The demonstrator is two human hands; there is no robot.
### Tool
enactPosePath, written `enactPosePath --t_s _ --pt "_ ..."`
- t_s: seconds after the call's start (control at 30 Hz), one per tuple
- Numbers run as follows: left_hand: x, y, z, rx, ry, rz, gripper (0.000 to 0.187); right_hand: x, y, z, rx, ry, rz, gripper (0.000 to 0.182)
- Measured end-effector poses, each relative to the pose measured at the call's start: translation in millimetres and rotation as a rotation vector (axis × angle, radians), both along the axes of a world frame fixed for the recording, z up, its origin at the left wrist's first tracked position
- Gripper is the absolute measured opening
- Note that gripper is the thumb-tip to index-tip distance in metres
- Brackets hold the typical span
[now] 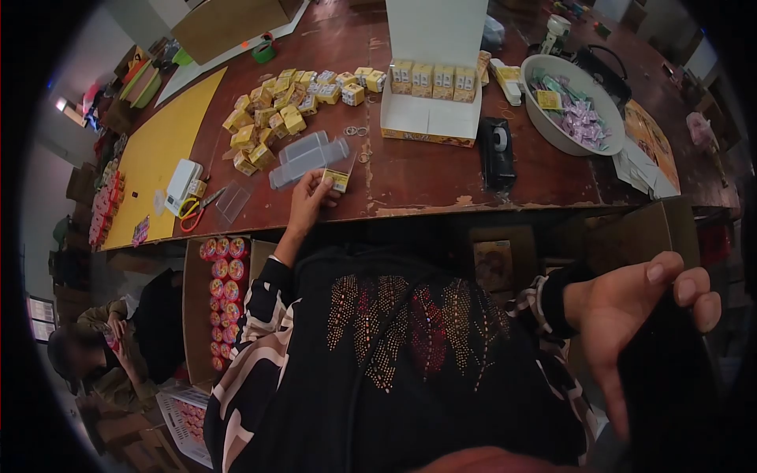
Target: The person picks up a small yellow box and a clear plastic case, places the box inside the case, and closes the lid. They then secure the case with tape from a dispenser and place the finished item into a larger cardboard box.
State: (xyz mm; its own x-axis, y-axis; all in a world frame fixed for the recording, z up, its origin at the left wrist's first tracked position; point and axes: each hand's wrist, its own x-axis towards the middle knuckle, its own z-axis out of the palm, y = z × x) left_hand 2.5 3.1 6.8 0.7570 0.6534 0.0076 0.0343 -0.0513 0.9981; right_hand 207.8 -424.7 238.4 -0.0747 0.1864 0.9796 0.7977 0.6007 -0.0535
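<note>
At the table's near edge, my left hand pinches a small yellow box with clear plastic about its upper end. Just beyond lie clear plastic cases, partly overlapping. A loose heap of small yellow boxes spreads behind them. Farther right stands an open white display carton, lid up, with a row of the same yellow boxes along its back. At the lower right, my right hand is raised off the table, its fingers curled around a dark, flat black object whose kind I cannot make out.
A black tape dispenser and a round bowl of wrapped sweets stand on the right. Scissors and a white scale-like device lie left. Below is a carton of round pink-lidded tubs; another person sits beyond.
</note>
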Motion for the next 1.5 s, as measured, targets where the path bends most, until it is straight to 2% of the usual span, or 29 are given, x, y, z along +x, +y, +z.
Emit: enactPosePath --t_s 0.67,0.87,1.17,1.33,1.5 --pt "0 -2 2 -0.019 0.014 0.027 0.032 7 1 0 -0.121 -0.042 0.034 0.07" --pt "-1 -3 3 -0.058 -0.01 0.03 0.033 5 20 -3 -0.054 0.017 0.055 0.072" --pt "-4 1 -2 -0.097 -0.055 -0.015 0.033 -30 90 7 0.179 0.145 0.369 0.071" --pt "-7 0 -2 -0.234 -0.231 -0.006 0.038 -40 111 11 0.314 0.214 0.511 0.07" --pt "-7 3 -13 -0.171 -0.281 -0.026 0.046 -33 104 9 0.259 0.2 0.481 0.069"
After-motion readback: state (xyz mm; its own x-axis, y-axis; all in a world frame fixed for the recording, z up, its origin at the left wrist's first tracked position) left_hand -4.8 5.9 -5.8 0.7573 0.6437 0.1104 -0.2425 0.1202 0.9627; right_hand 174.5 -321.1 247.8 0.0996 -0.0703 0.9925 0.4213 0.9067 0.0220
